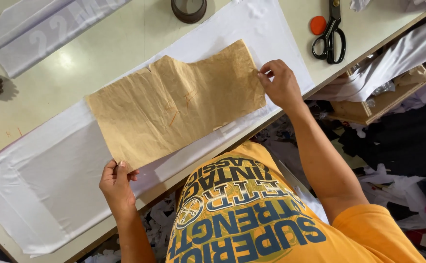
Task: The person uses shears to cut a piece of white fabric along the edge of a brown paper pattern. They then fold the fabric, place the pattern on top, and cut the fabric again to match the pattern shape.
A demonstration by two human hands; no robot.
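From the head view, a creased brown paper pattern (176, 102) lies on white fabric (47, 185) spread along the worktop (110, 44). The left hand (117, 185) pinches its near-left corner; the right hand (281, 85) pinches its right edge. Black scissors (330, 36) rest well apart.

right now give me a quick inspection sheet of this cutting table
surface: pale table, mostly covered by white fabric
job's things: creased brown paper pattern lying flat on the fabric
clutter: black scissors, orange disc, dark round tape roll, folded white cloth
fingers: left hand pinches the pattern's near corner; right hand pinches its far edge
cables: nothing seen
surroundings: fabric scraps on the floor
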